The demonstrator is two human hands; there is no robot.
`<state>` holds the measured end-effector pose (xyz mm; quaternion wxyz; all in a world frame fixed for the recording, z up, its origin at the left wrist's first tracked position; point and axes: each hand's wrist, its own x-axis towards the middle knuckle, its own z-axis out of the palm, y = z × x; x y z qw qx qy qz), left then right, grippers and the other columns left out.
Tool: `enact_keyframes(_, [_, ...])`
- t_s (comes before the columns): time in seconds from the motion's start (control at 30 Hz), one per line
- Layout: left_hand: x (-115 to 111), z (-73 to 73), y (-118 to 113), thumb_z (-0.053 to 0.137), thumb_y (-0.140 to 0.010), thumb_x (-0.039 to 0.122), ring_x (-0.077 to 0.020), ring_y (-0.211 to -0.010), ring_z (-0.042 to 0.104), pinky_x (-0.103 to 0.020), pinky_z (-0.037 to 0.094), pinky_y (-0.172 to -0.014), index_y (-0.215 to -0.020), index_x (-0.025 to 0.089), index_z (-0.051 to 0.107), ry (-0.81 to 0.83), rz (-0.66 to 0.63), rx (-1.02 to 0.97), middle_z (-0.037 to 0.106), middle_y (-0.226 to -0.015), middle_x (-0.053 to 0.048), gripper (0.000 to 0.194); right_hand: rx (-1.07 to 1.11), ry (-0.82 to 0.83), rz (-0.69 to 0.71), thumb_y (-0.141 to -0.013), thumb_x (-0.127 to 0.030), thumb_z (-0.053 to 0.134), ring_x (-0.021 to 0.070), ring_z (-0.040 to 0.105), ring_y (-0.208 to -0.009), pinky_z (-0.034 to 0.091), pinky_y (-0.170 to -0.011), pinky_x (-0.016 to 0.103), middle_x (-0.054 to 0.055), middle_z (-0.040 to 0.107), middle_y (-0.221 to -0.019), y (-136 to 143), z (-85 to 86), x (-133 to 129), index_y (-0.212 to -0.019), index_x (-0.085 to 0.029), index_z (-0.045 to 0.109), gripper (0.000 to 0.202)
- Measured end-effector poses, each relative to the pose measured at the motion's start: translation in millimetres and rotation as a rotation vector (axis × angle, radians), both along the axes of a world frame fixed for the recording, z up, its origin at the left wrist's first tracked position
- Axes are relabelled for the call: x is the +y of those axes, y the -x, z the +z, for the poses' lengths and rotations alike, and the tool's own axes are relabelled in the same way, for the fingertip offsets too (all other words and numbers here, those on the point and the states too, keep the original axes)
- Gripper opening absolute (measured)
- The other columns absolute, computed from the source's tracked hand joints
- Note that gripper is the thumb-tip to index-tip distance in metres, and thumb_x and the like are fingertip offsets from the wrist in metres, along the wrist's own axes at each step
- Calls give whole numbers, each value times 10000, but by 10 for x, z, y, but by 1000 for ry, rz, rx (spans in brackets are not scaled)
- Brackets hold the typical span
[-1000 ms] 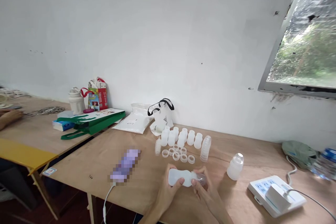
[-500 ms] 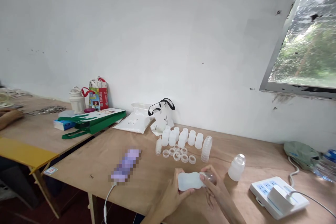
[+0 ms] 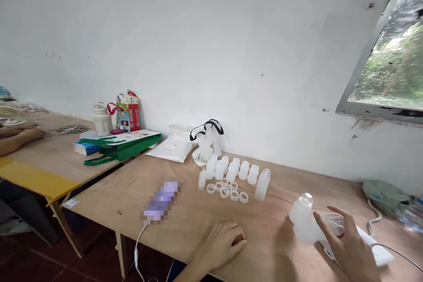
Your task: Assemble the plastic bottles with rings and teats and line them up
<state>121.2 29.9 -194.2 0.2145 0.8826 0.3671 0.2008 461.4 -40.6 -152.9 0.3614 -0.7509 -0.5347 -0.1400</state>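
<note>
My right hand (image 3: pixel 346 242) is at the right, its fingers around the clear cap of a frosted bottle (image 3: pixel 308 230) that lies tilted on its side. Just behind it a second capped bottle (image 3: pixel 301 208) stands upright. My left hand (image 3: pixel 223 244) rests near the table's front edge with curled fingers and nothing visible in it. Beyond my left hand are several frosted bottles (image 3: pixel 244 170), loose clear rings (image 3: pixel 243 197), a tall stack of clear caps (image 3: pixel 263 185) and a shorter stack of small clear pieces (image 3: pixel 202 180).
A phone (image 3: pixel 161 200) with a white cable lies at the left. White bags (image 3: pixel 175 145) sit by the wall. A white power strip (image 3: pixel 380 251) is partly behind my right hand, near a green cap (image 3: pixel 385 196). Another person's hands (image 3: pixel 31 133) rest on the far-left table.
My right hand has carried the bottle to the right, beside the standing one. My left hand has let go of it and come down on the table.
</note>
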Motion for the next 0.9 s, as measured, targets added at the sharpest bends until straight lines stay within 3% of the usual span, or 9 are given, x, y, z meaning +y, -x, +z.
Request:
enact_keyframes(0.17, [5,1,8,666,-951,295,-159,-864,660,-242,374,-711,-940,264,692,-2,2,-2,710,-913,44,42,169,166,-223,-788,-806,452,384,709,-806,540,-633,459,148,719,-1017,-278,-36,52,-1226,-250,579,719])
enact_keyframes(0.3, [21,-8,7,662,-952,292,-154,-849,657,-240,369,-705,-939,265,693,2,-5,-11,710,-905,46,43,195,186,-169,-807,-833,371,429,677,-1055,548,-769,486,205,663,-1173,-269,-179,151,-1248,-213,527,777])
enact_keyframes(0.43, [33,-29,6,665,-947,291,-149,-850,655,-233,376,-717,-927,263,694,9,2,-27,708,-902,48,45,261,222,-189,-798,-855,369,436,684,-1034,544,-799,499,203,673,-1158,-227,-277,215,-1246,-206,507,801])
enact_keyframes(0.63, [18,3,13,657,-942,281,-153,-833,649,-233,375,-700,-919,259,703,28,-1,-33,706,-890,38,56,326,314,-223,-797,-879,346,463,669,-1117,536,-856,539,243,660,-1266,-193,-236,214,-1352,-182,454,899])
enact_keyframes(0.77, [6,35,11,642,-946,275,-160,-842,650,-234,379,-701,-920,258,707,29,3,-28,708,-898,31,72,347,370,-174,-787,-877,362,472,684,-1082,539,-855,543,226,717,-1175,-152,-233,205,-1378,-176,446,922])
enact_keyframes(0.9, [13,36,9,650,-942,280,-160,-839,651,-237,387,-715,-928,259,709,36,2,-15,712,-896,31,64,373,347,-115,-788,-813,421,461,719,-991,550,-826,536,193,771,-1049,-126,-271,232,-1307,-189,504,816])
